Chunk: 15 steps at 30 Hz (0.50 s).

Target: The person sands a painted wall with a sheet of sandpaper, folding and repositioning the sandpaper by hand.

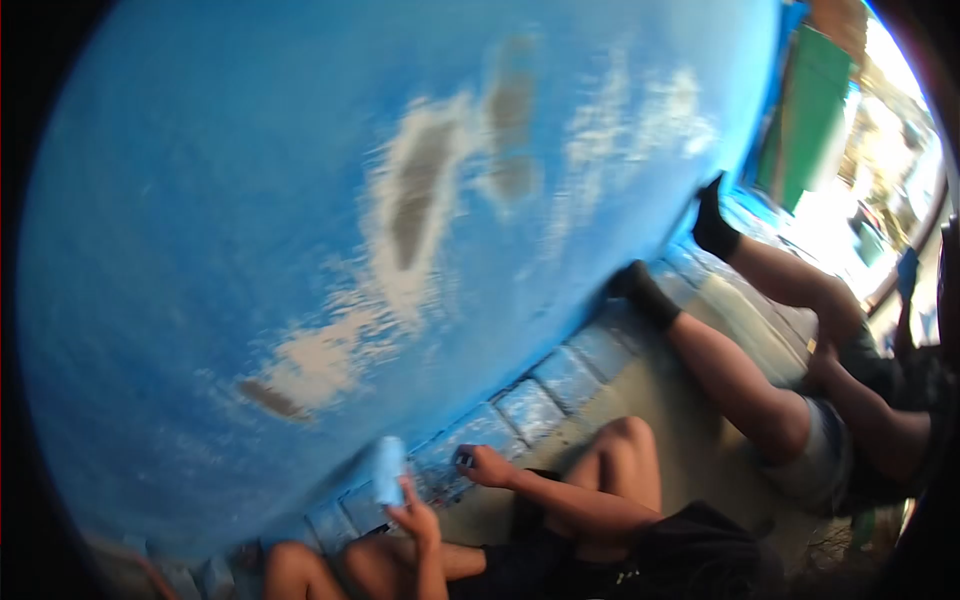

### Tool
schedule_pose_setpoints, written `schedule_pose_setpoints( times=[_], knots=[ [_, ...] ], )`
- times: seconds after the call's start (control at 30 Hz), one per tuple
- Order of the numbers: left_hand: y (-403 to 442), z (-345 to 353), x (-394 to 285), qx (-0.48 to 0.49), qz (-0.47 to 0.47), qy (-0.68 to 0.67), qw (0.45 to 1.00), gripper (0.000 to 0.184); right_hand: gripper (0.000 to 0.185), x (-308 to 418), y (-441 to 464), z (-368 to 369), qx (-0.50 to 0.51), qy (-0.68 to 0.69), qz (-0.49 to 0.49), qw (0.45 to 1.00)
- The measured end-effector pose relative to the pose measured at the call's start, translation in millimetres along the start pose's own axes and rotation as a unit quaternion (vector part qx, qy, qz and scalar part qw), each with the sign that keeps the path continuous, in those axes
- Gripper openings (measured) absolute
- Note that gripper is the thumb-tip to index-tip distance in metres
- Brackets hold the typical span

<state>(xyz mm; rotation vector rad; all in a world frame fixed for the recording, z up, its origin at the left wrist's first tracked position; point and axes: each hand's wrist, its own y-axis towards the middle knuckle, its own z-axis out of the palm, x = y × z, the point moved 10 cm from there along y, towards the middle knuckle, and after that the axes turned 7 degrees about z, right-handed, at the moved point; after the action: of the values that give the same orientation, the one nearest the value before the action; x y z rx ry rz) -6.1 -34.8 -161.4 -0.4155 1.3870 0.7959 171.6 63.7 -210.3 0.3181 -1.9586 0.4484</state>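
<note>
Near the bottom, my left hand (415, 518) is closed on a pale blue, blurred oblong piece (388, 470); its kind does not show. Just to the right, my right hand (487, 466) is curled around a small dark object (464, 459) with whitish marks, mostly covered by the fingers. Both hands are close to the lower edge of a large curved blue surface (200, 230), and I cannot tell whether either piece touches it. Whitish scuffed areas (325, 355) and grey bare patches (422, 190) break up the blue.
Blue-stained bricks (530, 410) line the foot of the surface. To the right sits another person, with dark socks (650, 295) against or near it and a hand by the knee. A green panel (805, 120) stands upper right. Bent knees (625, 440) surround my hands.
</note>
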Motion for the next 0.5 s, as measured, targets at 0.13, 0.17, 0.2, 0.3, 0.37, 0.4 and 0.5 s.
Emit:
schedule_pose_setpoints(
  times=[0.13,0.17,0.2,0.3,0.37,0.4,0.5],
  knots=[
    [34.0,-11.5,-113.8,-0.066,0.187,0.045,0.979,0.041,0.018,-4.9,-13.2,-21.2,-0.064,-0.007,-0.016,0.998],
    [46.3,-20.0,-133.9,-0.093,0.22,0.108,0.965,0.041,0.018,-7.1,-17.6,-23.7,-0.082,-0.007,-0.012,0.997],
    [69.8,-28.4,-144.1,-0.098,0.301,0.176,0.932,0.039,0.018,-7.7,-20.3,-24.4,-0.088,0.002,-0.02,0.996],
    [87.3,25.3,-242.5,-0.082,0.557,0.213,0.798,0.039,0.015,-2.7,-33.3,-27.4,-0.104,0.004,-0.027,0.994],
    [73.1,82.1,-303.8,-0.149,0.64,0.409,0.633,0.046,0.014,-2.8,-38.8,-25.8,-0.132,0.004,-0.075,0.988],
    [76.7,94.8,-299.3,-0.144,0.646,0.39,0.64,0.046,0.013,-5.4,-40.0,-26.6,-0.127,0.008,-0.07,0.989],
    [86.7,107.6,-253.3,-0.138,0.645,0.459,0.594,0.052,0.014,2.0,-52.4,-42.5,-0.124,0.011,-0.053,0.991]
  ],
)
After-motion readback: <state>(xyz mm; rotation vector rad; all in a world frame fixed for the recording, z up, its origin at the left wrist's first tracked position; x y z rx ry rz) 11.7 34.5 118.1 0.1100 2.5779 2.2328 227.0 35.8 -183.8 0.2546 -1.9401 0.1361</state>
